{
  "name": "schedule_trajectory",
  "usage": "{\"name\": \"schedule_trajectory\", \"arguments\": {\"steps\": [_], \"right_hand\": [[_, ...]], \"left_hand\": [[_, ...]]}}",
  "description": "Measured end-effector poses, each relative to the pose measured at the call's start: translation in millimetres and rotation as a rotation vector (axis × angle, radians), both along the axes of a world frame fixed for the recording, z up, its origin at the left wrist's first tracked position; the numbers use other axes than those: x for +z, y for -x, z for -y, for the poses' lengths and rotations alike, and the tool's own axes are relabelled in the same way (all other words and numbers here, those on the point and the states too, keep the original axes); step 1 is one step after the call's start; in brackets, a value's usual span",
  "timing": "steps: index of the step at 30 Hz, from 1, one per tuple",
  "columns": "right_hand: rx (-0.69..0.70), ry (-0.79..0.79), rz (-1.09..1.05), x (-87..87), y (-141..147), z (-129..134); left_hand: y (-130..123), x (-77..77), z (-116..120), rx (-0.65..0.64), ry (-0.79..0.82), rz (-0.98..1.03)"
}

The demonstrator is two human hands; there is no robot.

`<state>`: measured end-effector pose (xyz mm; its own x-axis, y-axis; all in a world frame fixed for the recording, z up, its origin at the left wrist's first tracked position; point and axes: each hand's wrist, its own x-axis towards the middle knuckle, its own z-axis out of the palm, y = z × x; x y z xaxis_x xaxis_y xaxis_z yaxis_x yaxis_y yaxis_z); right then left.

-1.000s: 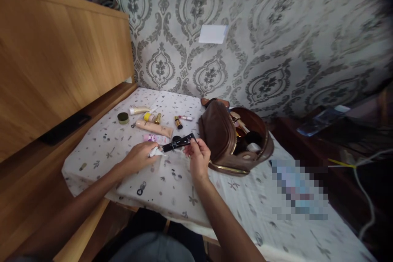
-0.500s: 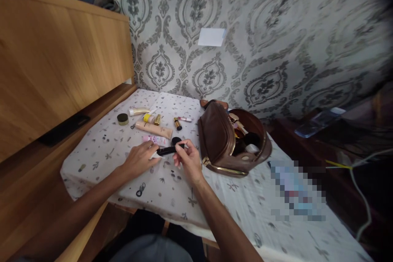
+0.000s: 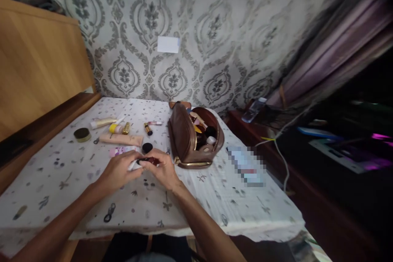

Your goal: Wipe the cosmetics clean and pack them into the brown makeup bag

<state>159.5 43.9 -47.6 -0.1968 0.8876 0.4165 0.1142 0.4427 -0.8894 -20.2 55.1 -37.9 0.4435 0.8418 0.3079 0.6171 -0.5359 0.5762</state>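
My left hand [image 3: 121, 168] is closed on a white wipe [image 3: 134, 166], its fingers pressed together. Beside it, my right hand [image 3: 162, 169] holds a small dark tube [image 3: 151, 161], whose near end meets the wipe. Just behind the hands lie a round black item [image 3: 147, 147] and a pink tube [image 3: 121, 150]. A long beige tube [image 3: 121, 139] lies farther back, with a yellow-banded item [image 3: 116, 128], a gold tube [image 3: 126, 128] and a black-and-gold tube [image 3: 148, 129] beyond it. To their left is a dark-lidded jar [image 3: 82, 134].
An open brown bag [image 3: 184, 139] full of cosmetics stands right of the hands. A pixelated flat item [image 3: 247, 166] lies farther right on the patterned cloth [image 3: 211, 208]. A wooden cabinet [image 3: 43, 61] borders the left, and a cable [image 3: 284, 163] hangs at right.
The view has swung right, so the table things appear farther left. My hands have come closer together, and the dark tube now sits mostly inside my right fingers.
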Motion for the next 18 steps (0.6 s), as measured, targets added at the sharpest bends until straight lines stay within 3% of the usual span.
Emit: {"name": "schedule_trajectory", "arguments": {"steps": [4,8,13,18], "right_hand": [[-0.024,-0.057,0.031,14.6,-20.0,14.2],[-0.138,-0.092,-0.004,35.7,-48.2,32.3],[-0.391,-0.199,-0.052,66.6,-96.6,52.6],[-0.750,-0.336,-0.137,96.1,-147.2,60.1]], "left_hand": [[-10.5,8.5,-0.2,-0.132,0.116,0.113],[-26.4,12.9,0.2,-0.225,0.145,0.089],[-48.8,24.1,-0.9,-0.317,0.119,-0.065],[-87.9,49.2,-7.4,-0.346,-0.094,-0.193]]}}
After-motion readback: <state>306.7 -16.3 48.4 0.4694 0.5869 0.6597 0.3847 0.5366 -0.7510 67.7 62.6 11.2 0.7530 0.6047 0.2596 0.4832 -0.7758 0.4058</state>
